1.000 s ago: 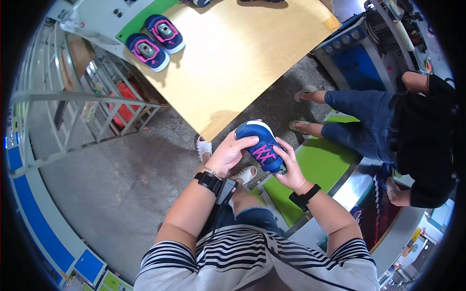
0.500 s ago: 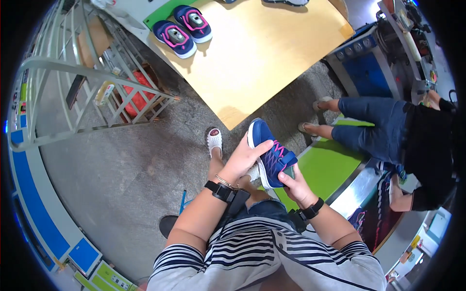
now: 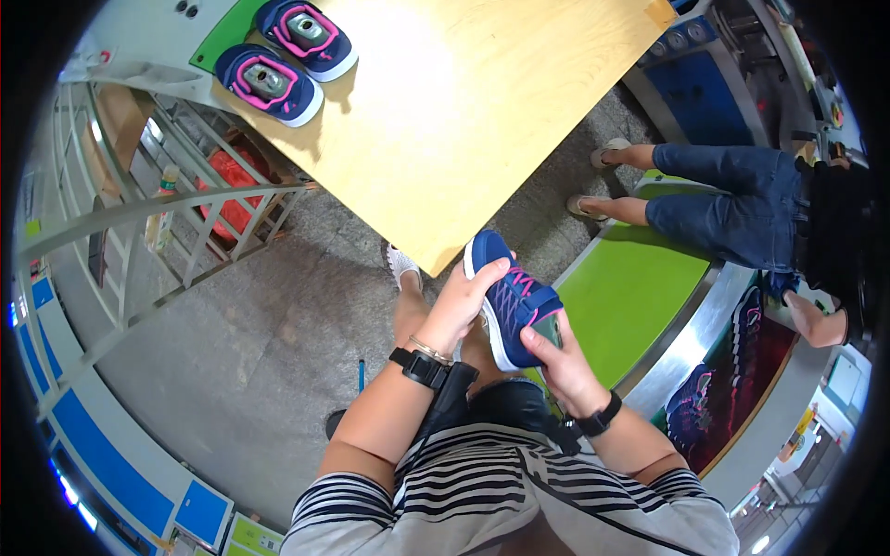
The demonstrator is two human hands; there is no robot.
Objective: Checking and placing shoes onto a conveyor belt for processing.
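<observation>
A navy sneaker (image 3: 510,301) with pink laces, a strap and a white sole is held between my two hands, its toe pointing away from me. My left hand (image 3: 468,301) grips the toe end, thumb across the upper. Around the heel end closes my right hand (image 3: 559,357), its thumb pressed near the collar. Something grey-green shows in the shoe's opening; I cannot make out what it is. Two more navy sneakers (image 3: 269,85) with pink collars and metal-looking inserts stand side by side at the table's far left.
The pale wooden table (image 3: 399,176) has a corner just beyond the held shoe. A metal rack (image 3: 185,204) stands left. On the right, another person (image 3: 732,199) stands by a green-sided conveyor (image 3: 630,287); several sneakers (image 3: 691,403) lie on its dark red belt.
My view has shifted and the table now appears closer. The sneaker stays in both hands, turned slightly. The other person's arm has moved up and away from the belt's near shoes.
</observation>
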